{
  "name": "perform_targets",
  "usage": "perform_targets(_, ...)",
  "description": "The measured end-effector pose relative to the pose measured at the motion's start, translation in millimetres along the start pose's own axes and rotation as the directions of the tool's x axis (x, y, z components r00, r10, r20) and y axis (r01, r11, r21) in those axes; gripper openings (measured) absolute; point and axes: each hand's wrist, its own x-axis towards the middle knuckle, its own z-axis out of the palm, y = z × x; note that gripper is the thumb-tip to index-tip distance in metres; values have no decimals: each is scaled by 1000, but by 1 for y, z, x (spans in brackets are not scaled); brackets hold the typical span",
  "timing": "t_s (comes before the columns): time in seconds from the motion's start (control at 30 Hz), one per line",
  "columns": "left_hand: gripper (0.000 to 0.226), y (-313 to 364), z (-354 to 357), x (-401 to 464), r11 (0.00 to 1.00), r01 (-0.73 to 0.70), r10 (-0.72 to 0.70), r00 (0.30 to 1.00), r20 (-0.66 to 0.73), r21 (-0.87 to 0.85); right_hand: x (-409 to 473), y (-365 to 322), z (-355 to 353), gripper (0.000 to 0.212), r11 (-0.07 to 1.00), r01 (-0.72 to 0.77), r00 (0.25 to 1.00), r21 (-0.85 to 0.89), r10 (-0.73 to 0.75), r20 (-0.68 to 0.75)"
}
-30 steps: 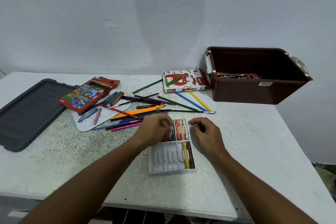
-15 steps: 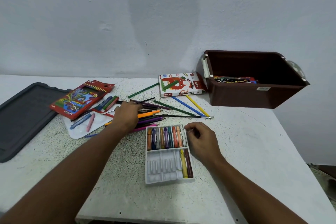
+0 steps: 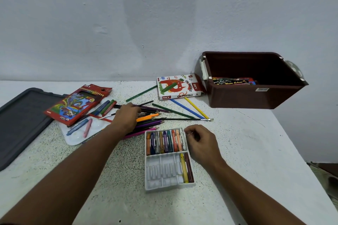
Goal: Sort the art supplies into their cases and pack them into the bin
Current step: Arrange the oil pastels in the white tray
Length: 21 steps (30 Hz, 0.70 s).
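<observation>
A white pastel tray [image 3: 164, 175] lies in front of me. Its far row is full of oil pastels [image 3: 165, 141], and a yellow and a maroon pastel [image 3: 186, 168] sit in the near row. My right hand [image 3: 200, 142] has its fingers curled against the tray's far right corner. My left hand [image 3: 126, 117] reaches out with fingers extended over a heap of coloured pencils [image 3: 150, 122], holding nothing I can see. Loose pastels [image 3: 108, 107] lie just left of it. The brown bin [image 3: 256, 97] stands at the far right.
An oil pastels box [image 3: 178, 87] lies beside the bin, which holds a watercolour box [image 3: 232, 81]. A red pencil case [image 3: 78, 103] overlaps a white palette [image 3: 78, 139] carrying a blue and a pink pastel [image 3: 87, 127]. A grey lid [image 3: 23, 120] lies far left. A thin brush [image 3: 182, 119] lies behind the tray.
My left hand left the tray and moved up and left onto the pencil heap, uncovering the full far row. My right hand stayed at the tray's corner.
</observation>
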Motion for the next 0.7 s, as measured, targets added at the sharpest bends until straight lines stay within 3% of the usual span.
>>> perform_targets(0.17, 33, 0, -6, -7, 1000, 10, -10, 1000, -5, -22, 0, -1, 1, 19, 1000, 8, 1000, -16, -7, 10)
perform_targets(0.3, 24, 19, -28, -21, 971, 0, -17, 998, -68, -241, -1, -1, 0, 19, 1000, -8, 1000, 5, 8, -4)
perform_targets(0.4, 27, 45, -48, -37, 847, 41, -73, 997, -40, -530, -3, -2, -2, 19, 997, -46, 999, 61, 47, -15)
perform_targets(0.5, 56, 68, -62, -58, 678, 61, 4, 996, 88, -733, -6, -4, -4, 21, 988, -80, 996, 131, 85, -32)
perform_targets(0.57, 63, 78, -63, -70, 613, 63, 85, 986, 145, -788, -7, -5, -6, 22, 979, -99, 993, 181, 108, -41)
perform_targets(0.7, 51, 91, -56, -88, 616, 81, 117, 974, 194, -784, -8, -6, -8, 21, 972, -114, 991, 204, 125, -44)
